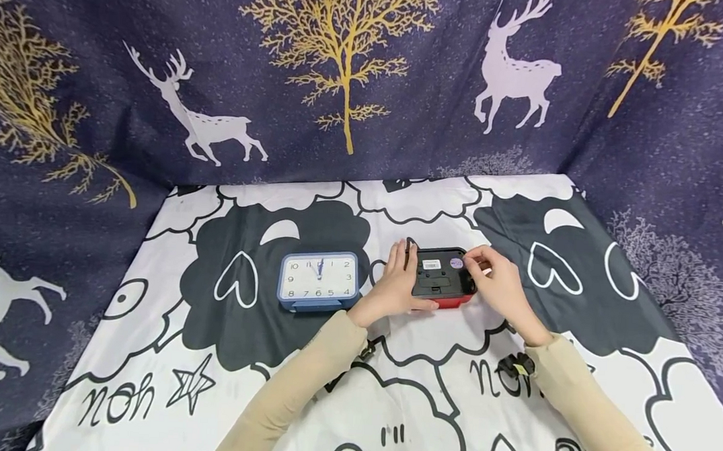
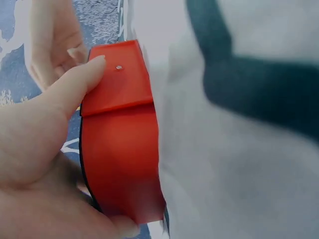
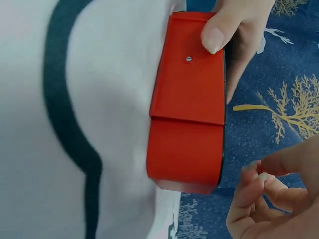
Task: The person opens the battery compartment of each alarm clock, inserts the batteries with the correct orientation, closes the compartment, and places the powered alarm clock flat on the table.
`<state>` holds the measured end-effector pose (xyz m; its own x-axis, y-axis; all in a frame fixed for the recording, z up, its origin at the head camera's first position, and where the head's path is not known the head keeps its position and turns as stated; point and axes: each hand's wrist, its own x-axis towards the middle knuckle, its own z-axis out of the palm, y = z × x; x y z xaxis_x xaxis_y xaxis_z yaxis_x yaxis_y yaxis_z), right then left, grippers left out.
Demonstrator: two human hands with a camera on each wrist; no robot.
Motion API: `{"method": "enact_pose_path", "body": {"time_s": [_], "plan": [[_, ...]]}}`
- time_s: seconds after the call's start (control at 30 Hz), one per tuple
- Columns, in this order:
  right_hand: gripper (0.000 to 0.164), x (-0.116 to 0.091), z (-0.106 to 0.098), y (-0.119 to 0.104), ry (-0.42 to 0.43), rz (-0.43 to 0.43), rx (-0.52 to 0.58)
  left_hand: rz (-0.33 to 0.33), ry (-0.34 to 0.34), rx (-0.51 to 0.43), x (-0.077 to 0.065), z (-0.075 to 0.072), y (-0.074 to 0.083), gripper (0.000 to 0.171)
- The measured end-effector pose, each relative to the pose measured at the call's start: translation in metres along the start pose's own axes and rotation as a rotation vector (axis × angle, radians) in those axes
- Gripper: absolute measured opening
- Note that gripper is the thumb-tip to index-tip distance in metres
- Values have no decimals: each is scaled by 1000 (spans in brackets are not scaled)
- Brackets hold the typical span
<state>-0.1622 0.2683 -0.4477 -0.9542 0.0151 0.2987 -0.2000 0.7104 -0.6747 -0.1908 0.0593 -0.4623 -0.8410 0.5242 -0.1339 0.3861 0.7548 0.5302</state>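
A red alarm clock (image 1: 453, 301) lies face down on the cloth, its black back (image 1: 444, 277) turned up with a white label and a round purple sticker. My left hand (image 1: 395, 286) grips its left part, thumb along the red side that faces me; the left wrist view shows that thumb (image 2: 82, 79) near a small screw. Over the back's upper right corner is my right hand (image 1: 500, 278), fingers curled and thumb tip against them. In the right wrist view these fingertips (image 3: 256, 179) stand slightly apart from the clock, and nothing shows between them.
Left of my left hand a blue alarm clock (image 1: 319, 277) stands with its white dial facing me. A black-and-white patterned cloth (image 1: 389, 415) covers the table. Dark blue curtains (image 1: 396, 133) with deer and trees hang behind and at the sides.
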Motion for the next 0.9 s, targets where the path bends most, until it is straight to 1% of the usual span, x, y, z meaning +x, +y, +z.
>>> {"method": "enact_pose_path", "body": {"time_s": [0.03, 0.1, 0.23, 0.3, 0.37, 0.47, 0.53, 0.63, 0.77, 0.9], "plan": [[13, 0, 0, 1, 2, 11, -5, -9, 4, -33, 0, 0, 0, 121], [15, -1, 1, 2, -3, 40, -15, -38, 16, -128, -1, -2, 1, 121], [28, -4, 1, 3, -45, 129, 16, -105, 48, -301, -5, -5, 1, 123], [34, -6, 0, 3, -71, 188, 68, -134, 58, -395, -7, -6, 1, 122], [41, -8, 0, 4, -93, 236, 137, -168, 70, -522, -9, -6, 2, 116], [47, -9, 0, 5, -121, 267, 240, -238, 98, -725, -13, -5, 3, 105], [50, -10, 1, 6, -146, 271, 299, -280, 118, -835, -16, -2, 4, 98], [51, -13, 3, 8, -183, 298, 350, -319, 132, -929, -20, 1, 6, 92], [52, -16, 7, 7, -202, 353, 405, -331, 167, -1018, -23, 4, 8, 87], [57, -18, 12, 4, -210, 407, 469, -337, 187, -1077, -26, 6, 11, 86]]}}
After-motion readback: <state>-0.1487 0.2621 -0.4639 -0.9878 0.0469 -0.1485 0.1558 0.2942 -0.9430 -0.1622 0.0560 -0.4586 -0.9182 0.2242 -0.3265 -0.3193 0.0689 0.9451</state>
